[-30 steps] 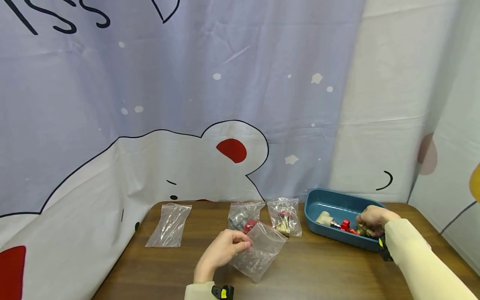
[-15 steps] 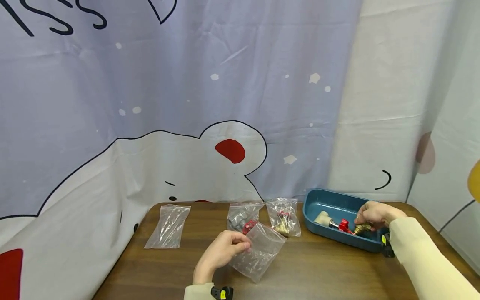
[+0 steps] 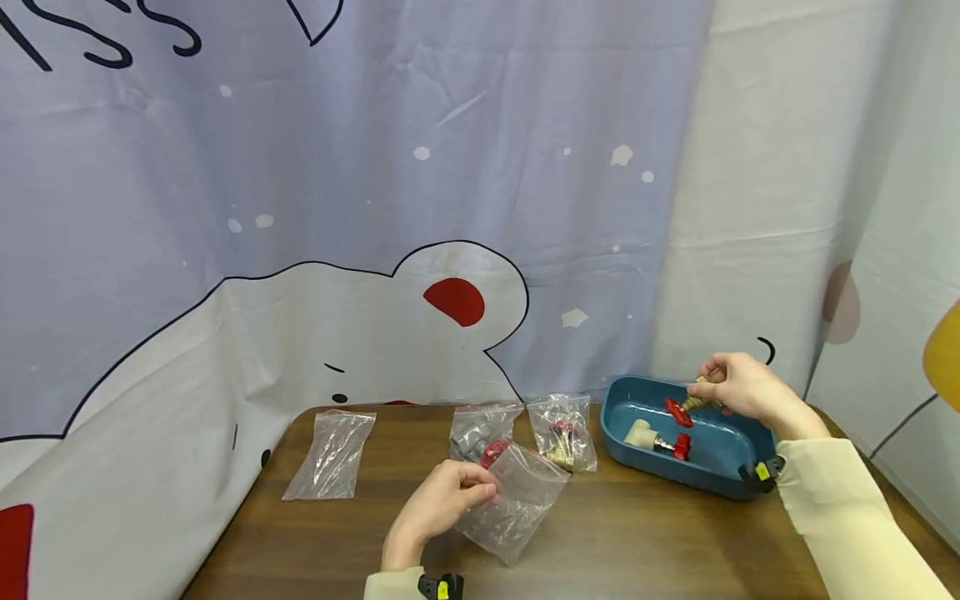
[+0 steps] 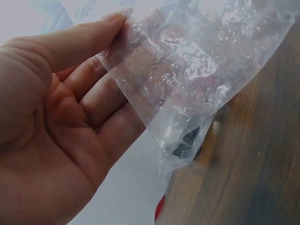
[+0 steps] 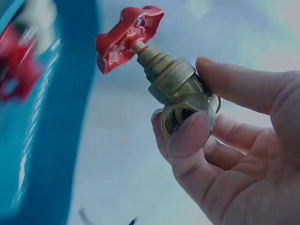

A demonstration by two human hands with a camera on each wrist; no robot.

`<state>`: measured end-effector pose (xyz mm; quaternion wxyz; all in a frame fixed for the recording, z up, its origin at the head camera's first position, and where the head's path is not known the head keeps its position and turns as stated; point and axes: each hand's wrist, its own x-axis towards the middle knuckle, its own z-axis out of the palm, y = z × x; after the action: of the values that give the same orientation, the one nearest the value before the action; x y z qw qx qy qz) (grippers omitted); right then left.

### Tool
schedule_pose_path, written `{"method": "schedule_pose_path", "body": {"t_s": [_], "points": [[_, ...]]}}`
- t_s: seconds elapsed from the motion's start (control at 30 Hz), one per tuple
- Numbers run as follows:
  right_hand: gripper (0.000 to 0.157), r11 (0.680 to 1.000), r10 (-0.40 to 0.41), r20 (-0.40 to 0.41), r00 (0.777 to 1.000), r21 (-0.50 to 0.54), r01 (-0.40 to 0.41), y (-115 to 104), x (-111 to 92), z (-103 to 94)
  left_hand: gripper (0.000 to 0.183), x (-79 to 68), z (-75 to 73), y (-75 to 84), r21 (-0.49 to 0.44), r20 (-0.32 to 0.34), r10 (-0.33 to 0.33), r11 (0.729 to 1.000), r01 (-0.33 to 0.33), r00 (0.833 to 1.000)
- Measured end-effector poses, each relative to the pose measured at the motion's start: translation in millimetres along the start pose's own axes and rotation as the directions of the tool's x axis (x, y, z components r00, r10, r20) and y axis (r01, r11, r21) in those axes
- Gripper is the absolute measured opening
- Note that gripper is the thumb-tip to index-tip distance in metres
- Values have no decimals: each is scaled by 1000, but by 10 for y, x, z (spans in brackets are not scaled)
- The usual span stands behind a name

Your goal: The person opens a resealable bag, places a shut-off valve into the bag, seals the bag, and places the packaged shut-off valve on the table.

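Note:
My right hand (image 3: 746,387) grips a brass gate valve (image 5: 180,86) by its threaded body, above the blue tray (image 3: 660,477). The valve's red handwheel (image 5: 127,37) points away from the fingers. At the middle of the table my left hand (image 3: 442,504) pinches a clear plastic bag (image 3: 513,508) by one edge between thumb and fingers. That bag looks flat, with nothing seen inside it. In the tray lies a cream-coloured valve (image 3: 643,435) with a red handle (image 3: 682,447).
Behind the held bag lie two filled bags: one with a grey and red fitting (image 3: 474,435), one with a brass and red valve (image 3: 560,442). A flat clear bag (image 3: 330,457) lies at the table's left. A printed curtain (image 3: 450,167) hangs behind the table.
My right hand has lifted the brass gate valve up out of the blue tray, raising it to the tray's far rim. My left hand keeps its hold on the bag, nearly still.

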<state>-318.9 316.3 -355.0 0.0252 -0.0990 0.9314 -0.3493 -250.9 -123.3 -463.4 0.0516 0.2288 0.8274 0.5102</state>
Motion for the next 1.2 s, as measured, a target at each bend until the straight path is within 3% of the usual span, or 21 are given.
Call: {"method": "schedule_pose_path", "body": {"t_s": [0.27, 0.57, 0.9, 1.2], "points": [[33, 990, -111, -126, 986, 75, 121, -572, -181, 311, 9, -8, -25, 9, 7, 0, -4, 1000, 4, 1000], [31, 979, -154, -187, 970, 101, 175, -967, -281, 757, 9, -9, -16, 8, 9, 4, 2, 1000, -2, 1000], [32, 975, -170, -205, 964, 105, 194, -1187, -336, 1100, 9, 22, 7, 31, 15, 10, -3, 1000, 3, 1000], [26, 955, -261, -256, 931, 71, 287, -1322, -341, 1322, 10, 34, 13, 86, 35, 1, 8, 999, -8, 1000]]}}
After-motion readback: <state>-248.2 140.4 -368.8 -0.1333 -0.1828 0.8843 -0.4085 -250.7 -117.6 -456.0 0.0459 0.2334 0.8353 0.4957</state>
